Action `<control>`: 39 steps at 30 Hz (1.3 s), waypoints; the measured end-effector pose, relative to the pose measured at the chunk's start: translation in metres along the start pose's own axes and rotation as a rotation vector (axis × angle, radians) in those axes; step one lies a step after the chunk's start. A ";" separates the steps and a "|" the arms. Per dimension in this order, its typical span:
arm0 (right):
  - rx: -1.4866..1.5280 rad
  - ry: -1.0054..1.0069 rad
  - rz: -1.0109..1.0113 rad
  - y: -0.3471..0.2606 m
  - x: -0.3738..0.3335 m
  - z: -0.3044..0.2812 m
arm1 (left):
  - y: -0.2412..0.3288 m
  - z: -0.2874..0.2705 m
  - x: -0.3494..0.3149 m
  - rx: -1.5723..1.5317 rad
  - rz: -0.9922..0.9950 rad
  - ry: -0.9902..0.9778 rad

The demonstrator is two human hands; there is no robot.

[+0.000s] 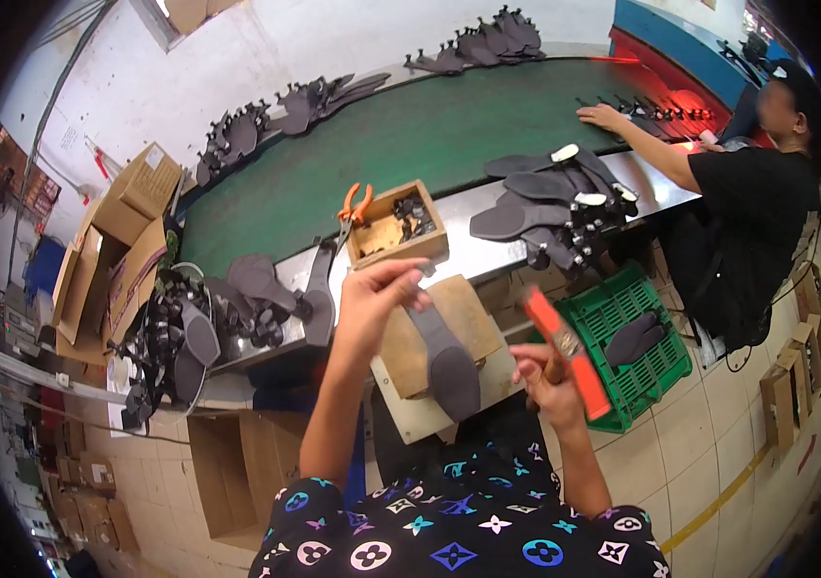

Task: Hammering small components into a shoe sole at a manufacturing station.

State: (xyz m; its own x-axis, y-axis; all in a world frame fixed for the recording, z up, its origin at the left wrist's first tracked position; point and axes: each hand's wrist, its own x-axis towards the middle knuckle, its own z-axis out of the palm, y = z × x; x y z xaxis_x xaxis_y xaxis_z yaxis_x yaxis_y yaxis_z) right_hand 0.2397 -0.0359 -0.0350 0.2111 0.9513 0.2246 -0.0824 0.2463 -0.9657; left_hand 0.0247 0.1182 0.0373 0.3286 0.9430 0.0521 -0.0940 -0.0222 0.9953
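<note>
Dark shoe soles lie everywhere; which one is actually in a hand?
The sole over the wooden block, pinched at its top by the left hand; the rest lie in piles.

open brown cardboard boxes (112, 250) lean in a pile at the left wall. one top box has a small white label (154, 157).

Own body enters at 6 o'clock: dark, near-black garment (459, 530) printed all over with flower, star and diamond motifs in blue, teal, purple, pink and white. Both forearms are bare, no sleeves showing on them, running up toward 12 o'clock. Left hand (372, 299) and right hand (545, 380) are bare too, no gloves; rings or a watch cannot be made out.
</note>
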 end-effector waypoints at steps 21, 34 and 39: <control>0.201 -0.298 0.173 -0.053 0.039 0.068 | -0.006 0.011 -0.098 0.258 0.423 0.081; -0.192 -0.373 0.002 0.042 0.123 0.066 | -0.103 -0.013 -0.008 0.641 0.311 0.282; -0.379 -0.408 -0.024 0.043 0.123 0.066 | -0.103 -0.017 -0.019 0.453 0.190 0.142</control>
State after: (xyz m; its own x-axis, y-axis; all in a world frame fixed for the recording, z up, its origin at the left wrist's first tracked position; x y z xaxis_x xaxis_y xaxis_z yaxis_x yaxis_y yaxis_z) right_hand 0.1978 0.1045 -0.0406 -0.1919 0.9593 0.2070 0.2901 0.2569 -0.9219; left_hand 0.0117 0.1084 -0.0675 0.2119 0.9433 0.2555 0.2877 -0.3101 0.9061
